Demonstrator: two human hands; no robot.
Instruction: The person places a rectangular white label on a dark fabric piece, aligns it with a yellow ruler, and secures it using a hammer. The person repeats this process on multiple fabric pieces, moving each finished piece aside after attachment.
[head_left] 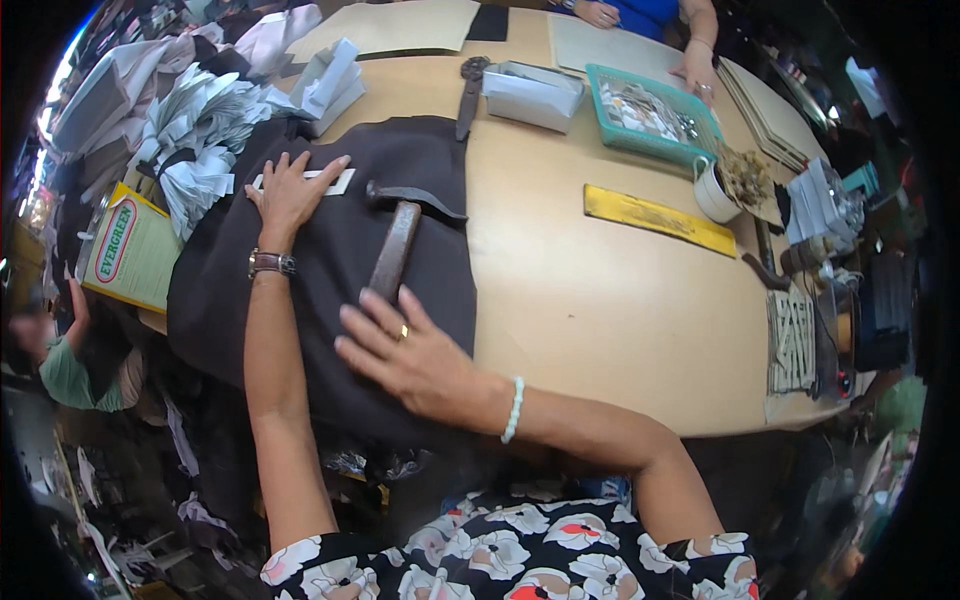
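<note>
A sheet of dark brown material (330, 240), perhaps leather, lies over the left part of the table. Fingers spread, my left hand (291, 200) presses on it across a pale flat strip (340, 183), which shows on both sides of the hand. A hammer (397, 240) with a worn handle rests on the sheet, its head pointing away from me. Over the lower end of that handle is my right hand (410, 360), fingers apart and stretched out, not wrapped round it. Whether the fingertips touch the handle is hard to tell.
Far left are folded white pieces (190, 120) and a white box (328, 85). Beyond the sheet lie scissors (468, 95), a second white box (535, 97) and a green basket (655, 145). A yellow bar (660, 220) and white mug (713, 190) sit right. Another person's hand (697, 68) is beside the basket.
</note>
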